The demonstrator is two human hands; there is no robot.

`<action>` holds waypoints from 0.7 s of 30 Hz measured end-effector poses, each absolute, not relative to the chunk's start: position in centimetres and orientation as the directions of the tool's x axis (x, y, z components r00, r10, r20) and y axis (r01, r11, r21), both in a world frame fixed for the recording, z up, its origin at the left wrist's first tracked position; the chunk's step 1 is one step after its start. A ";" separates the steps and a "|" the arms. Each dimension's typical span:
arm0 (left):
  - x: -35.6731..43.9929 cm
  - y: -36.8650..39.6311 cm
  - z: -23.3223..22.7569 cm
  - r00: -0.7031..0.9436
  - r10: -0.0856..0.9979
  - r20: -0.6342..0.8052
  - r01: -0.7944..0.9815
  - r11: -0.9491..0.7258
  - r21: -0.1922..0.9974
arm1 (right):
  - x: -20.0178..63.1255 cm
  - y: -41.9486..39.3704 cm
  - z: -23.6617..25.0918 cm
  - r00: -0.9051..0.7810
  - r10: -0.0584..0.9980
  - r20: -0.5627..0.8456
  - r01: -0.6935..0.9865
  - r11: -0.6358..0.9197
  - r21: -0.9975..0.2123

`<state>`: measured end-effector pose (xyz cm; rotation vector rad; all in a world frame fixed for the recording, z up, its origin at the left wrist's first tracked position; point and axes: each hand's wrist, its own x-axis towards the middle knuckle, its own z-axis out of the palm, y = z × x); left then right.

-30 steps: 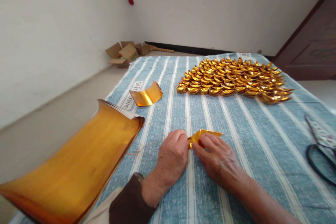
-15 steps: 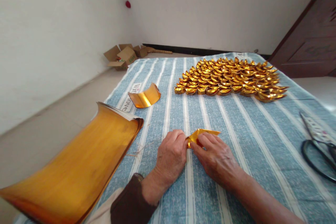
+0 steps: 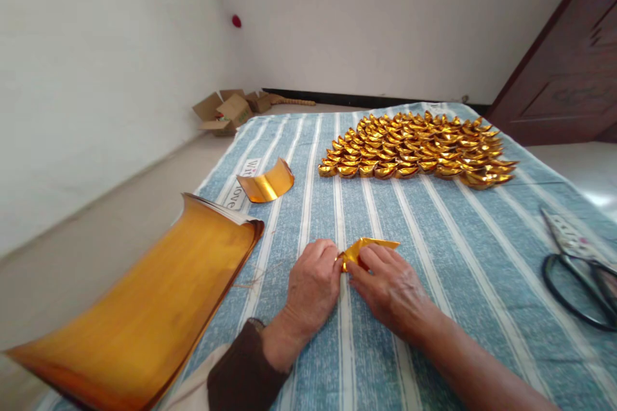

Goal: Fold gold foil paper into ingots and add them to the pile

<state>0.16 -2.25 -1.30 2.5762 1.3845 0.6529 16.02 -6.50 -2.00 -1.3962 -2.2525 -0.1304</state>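
While both hands press down at the middle of the blue-and-white striped cloth (image 3: 434, 244), the small folded piece of gold foil paper (image 3: 369, 247) sits pinched between them, low on the cloth and right in front of the person. Left hand (image 3: 313, 286), curled, fingertips closed on the near left corner of the foil. Right hand (image 3: 388, 286) lies over the piece's lower edge, fingers together and pinning it flat; the far pointed end of the foil sticks out beyond the knuckles. The two hands meet, thumbs nearly touching at the fold. A dark brown sleeve cuff (image 3: 241, 376) covers the left wrist; the right forearm is bare.

Off to the left, a thick stack of large gold foil sheets (image 3: 144, 308) curls up at its far edge, half on the cloth, half over the floor. Just beyond it, a single curved gold foil sheet (image 3: 266, 181) stands arched on the cloth, well apart from the hands. At the far end, a wide bed of folded gold paper ingots (image 3: 414, 151) is laid in tight rows. Black-handled scissors (image 3: 576, 263) lie at the right edge. Open cardboard boxes (image 3: 226, 112) sit on the floor by the white wall.
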 end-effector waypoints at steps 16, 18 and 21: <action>0.2 -2.4 -1.2 0.467 0.839 0.278 0.773 -0.541 0.331 | 15.3 -6.6 -2.1 -0.327 0.837 0.439 0.883 0.436 -0.174; 0.2 -2.4 -1.1 0.467 0.839 0.280 0.773 -0.541 0.332 | 15.1 -6.6 -2.1 -0.325 0.837 0.441 0.892 0.426 -0.153; 0.2 -2.4 -1.2 0.466 0.840 0.277 0.771 -0.539 0.338 | 15.0 -6.6 -2.0 -0.327 0.836 0.440 0.899 0.419 -0.128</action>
